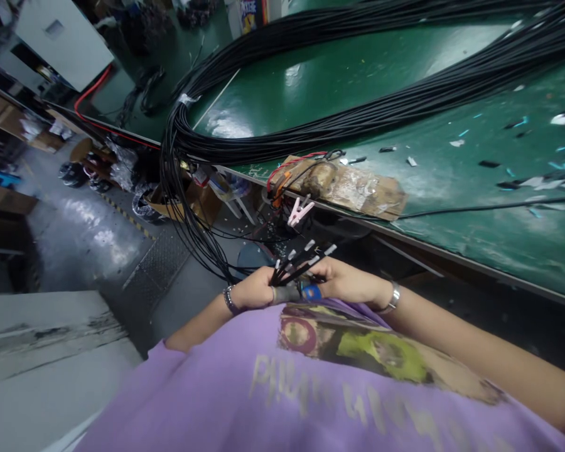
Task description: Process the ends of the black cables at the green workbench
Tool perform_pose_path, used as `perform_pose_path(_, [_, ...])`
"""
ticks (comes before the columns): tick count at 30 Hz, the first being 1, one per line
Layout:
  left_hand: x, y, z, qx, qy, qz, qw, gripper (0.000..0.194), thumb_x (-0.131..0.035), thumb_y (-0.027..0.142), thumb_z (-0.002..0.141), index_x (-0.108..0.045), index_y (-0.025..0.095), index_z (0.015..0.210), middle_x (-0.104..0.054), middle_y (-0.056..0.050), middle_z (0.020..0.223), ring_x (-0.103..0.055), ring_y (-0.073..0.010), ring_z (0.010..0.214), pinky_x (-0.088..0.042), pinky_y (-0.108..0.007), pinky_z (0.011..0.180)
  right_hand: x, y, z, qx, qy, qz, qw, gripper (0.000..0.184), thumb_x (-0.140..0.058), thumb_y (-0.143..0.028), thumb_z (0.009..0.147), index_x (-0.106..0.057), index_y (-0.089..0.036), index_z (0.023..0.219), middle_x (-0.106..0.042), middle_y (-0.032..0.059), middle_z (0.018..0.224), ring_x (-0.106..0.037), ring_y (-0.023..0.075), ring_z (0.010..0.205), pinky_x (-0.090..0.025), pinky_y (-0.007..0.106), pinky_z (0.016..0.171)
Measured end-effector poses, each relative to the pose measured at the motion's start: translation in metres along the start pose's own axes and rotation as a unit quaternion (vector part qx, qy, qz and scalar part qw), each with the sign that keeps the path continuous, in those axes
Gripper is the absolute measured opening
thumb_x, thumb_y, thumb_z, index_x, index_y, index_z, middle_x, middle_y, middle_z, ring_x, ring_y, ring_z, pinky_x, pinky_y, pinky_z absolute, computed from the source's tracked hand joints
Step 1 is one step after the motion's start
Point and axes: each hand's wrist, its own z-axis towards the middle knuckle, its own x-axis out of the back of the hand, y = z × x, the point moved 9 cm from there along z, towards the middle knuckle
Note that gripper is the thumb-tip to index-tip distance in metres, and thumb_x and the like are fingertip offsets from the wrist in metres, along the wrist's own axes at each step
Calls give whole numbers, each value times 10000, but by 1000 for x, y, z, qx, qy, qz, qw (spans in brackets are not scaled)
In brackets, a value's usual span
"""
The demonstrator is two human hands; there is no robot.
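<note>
Close to my shirt, my left hand point(255, 289) is closed around several black cables point(302, 267). Their pale-tipped ends fan out up and to the right between my hands. Just below the cable ends is a short grey cylinder point(286, 294), touching the fingers of my left hand. My right hand point(351, 284) is closed at a small blue object point(311, 292), and its fingers come up against the cable ends. Exactly what the blue object is, and how it meets the cylinder, is hidden by the fingers.
A large coil of black cable point(263, 147) lies on the green table point(273, 81), its strands hanging over the edge. A pink clamp point(300, 212) and taped cardboard point(362, 191) sit along that edge. Scraps litter the right side. Boxes point(207, 201) stand below.
</note>
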Motion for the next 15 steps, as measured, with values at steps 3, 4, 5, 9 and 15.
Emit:
perform_pose_path(3, [18,-8,1,21,119,13,993,337,-735,389,647,-511,141,610,-421,75,445,-328,-31,397,-280,-174,394,16,-7,0,14,108,-227,968,53,-526,-154,680,-542,-169,632,-576,28,674,-539,170,671,-441,293,650])
perform_pose_path(4, [23,-14,1,40,149,16,988,318,-718,376,670,-499,149,626,-408,81,430,-313,-31,370,-252,-175,369,20,-12,-1,24,148,-304,941,76,-503,-104,647,-524,-174,631,-579,44,698,-543,184,698,-434,299,662])
perform_pose_path(5, [25,-18,1,57,168,15,984,299,-702,368,689,-494,157,647,-399,85,416,-305,-33,346,-227,-176,350,21,-17,-2,33,175,-360,916,115,-485,-69,616,-513,-179,636,-581,57,718,-545,195,724,-429,304,672])
perform_pose_path(9, [25,-24,4,75,181,-1,981,303,-679,390,712,-476,170,669,-397,88,404,-293,-33,305,-194,-176,315,22,-9,0,47,209,-337,917,146,-455,-56,605,-481,-196,640,-563,29,680,-522,172,666,-420,277,626])
perform_pose_path(15, [21,-20,0,74,160,-15,984,398,-689,494,664,-454,175,639,-381,95,389,-286,-29,292,-194,-171,298,55,33,-3,5,268,-145,952,146,-544,-271,712,-483,-196,602,-531,-10,597,-478,150,594,-416,282,584])
